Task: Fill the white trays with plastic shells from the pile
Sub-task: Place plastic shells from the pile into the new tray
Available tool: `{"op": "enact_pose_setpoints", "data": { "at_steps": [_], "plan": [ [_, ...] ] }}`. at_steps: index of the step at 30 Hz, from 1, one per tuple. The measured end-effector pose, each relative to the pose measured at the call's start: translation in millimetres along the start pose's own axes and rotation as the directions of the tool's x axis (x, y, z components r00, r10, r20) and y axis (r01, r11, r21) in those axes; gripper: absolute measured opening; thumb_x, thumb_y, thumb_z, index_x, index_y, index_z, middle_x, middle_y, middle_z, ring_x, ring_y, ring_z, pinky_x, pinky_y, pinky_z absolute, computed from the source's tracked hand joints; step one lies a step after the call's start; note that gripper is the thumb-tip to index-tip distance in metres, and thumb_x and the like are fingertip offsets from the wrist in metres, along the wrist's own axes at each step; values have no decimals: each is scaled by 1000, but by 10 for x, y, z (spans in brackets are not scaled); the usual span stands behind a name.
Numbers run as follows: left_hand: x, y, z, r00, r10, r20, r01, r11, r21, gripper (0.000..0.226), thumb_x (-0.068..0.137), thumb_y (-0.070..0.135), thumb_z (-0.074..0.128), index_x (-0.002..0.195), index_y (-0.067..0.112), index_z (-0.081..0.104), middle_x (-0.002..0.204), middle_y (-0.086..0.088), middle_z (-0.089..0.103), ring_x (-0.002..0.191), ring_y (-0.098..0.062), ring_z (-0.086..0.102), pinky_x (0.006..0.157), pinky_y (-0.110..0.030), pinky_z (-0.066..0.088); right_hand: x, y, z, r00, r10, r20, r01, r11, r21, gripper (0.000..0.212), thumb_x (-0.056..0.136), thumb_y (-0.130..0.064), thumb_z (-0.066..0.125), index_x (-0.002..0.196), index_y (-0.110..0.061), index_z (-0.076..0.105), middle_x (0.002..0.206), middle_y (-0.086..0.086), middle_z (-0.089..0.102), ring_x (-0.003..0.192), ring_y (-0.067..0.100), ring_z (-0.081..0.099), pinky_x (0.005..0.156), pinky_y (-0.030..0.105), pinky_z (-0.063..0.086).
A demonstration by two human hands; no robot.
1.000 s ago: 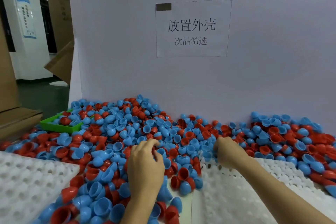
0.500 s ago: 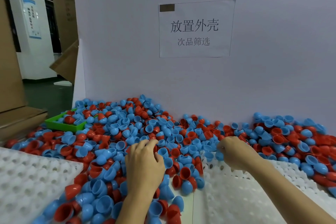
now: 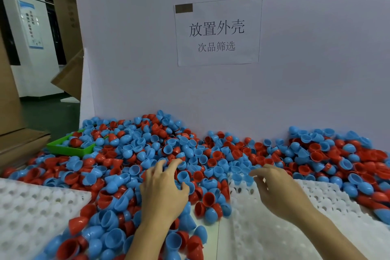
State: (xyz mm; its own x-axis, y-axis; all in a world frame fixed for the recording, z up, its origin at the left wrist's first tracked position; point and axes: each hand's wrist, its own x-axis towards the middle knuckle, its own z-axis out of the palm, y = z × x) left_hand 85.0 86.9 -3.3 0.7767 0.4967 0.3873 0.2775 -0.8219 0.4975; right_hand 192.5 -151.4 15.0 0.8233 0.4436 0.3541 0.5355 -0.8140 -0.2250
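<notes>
A big pile of blue and red plastic shells [image 3: 135, 150] covers the table up to the back board. One white tray [image 3: 329, 200] with round pockets lies at the right, another white tray [image 3: 31, 207] at the left. My left hand [image 3: 162, 192] lies on the pile between the trays, fingers spread over blue shells, thumb beside one blue shell [image 3: 183, 175]. My right hand [image 3: 274, 188] hovers over the right tray's far left corner with loosely extended fingers. A few blue shells [image 3: 242, 178] sit in that corner under its fingertips.
A green bin [image 3: 69, 149] with some shells sits at the pile's left edge. A white board with a paper sign [image 3: 217, 29] closes off the back. Cardboard boxes [image 3: 12, 112] stand to the left. Loose shells spill over both trays' edges.
My right hand, curled a second ago, has spread its fingers over the tray corner. My left hand has spread wider over the shells. The view has shifted slightly.
</notes>
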Motion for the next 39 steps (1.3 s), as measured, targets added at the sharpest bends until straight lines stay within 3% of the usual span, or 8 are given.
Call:
{"op": "enact_pose_setpoints", "data": {
  "at_steps": [3,7,11,20,25,30,34,39],
  "plan": [
    [96,63,20,982,-37,187,20,995,94,77,84,58,62,148,55,20,164,2,12,150,-31,11,113,-61,28,-299,11,-19,998,-27,-51,31,997,77,29,101,-21,50,123,-32,66,107,-21,58,90,-2,55,77,14,45],
    [459,181,85,830,-229,508,78,951,300,96,79,80,56,154,54,3,167,-6,-19,148,-51,-15,112,-73,10,-513,12,-69,988,4,-155,21,987,157,26,97,-18,56,114,-31,70,96,-23,59,85,1,57,76,21,50],
    [767,166,117,762,-337,553,101,906,412,99,79,77,57,157,48,3,166,-17,-6,147,-54,5,115,-69,18,-558,45,-79,981,9,-192,25,985,174,25,96,-16,58,112,-29,72,96,-20,62,83,3,58,75,22,51],
    [925,280,398,756,-375,537,55,853,519,108,74,74,67,159,34,14,163,-23,9,146,-51,18,116,-61,28,-562,56,-64,989,21,-149,3,987,164,25,99,-23,53,115,-35,69,103,-24,61,84,-1,57,73,11,44],
    [902,167,392,866,-327,378,226,931,287,86,69,57,78,145,35,44,151,-12,35,133,-42,41,105,-52,46,-569,67,-66,991,26,-133,-2,984,176,25,99,-24,52,115,-35,68,103,-23,61,84,1,58,73,12,44],
    [930,-13,186,925,-281,255,320,939,-127,40,71,31,81,105,21,62,107,-6,69,89,-22,64,72,-34,52,-574,55,-78,994,20,-112,0,984,180,25,100,-25,50,116,-37,66,100,-24,58,84,1,57,71,9,42],
    [884,-150,88,896,-393,208,438,697,-567,25,76,24,81,91,15,64,105,-9,68,93,-26,62,80,-41,53,-574,39,-80,996,13,-87,3,983,184,26,100,-26,49,117,-39,64,99,-26,56,85,1,56,73,11,43],
    [673,-112,-118,811,-376,447,515,97,-852,45,79,29,80,119,18,62,115,-22,69,97,-43,70,77,-58,58,-528,8,-103,1000,14,-21,-10,978,211,26,99,-23,52,112,-42,65,100,-26,61,82,1,59,73,11,46]
  ]
}}
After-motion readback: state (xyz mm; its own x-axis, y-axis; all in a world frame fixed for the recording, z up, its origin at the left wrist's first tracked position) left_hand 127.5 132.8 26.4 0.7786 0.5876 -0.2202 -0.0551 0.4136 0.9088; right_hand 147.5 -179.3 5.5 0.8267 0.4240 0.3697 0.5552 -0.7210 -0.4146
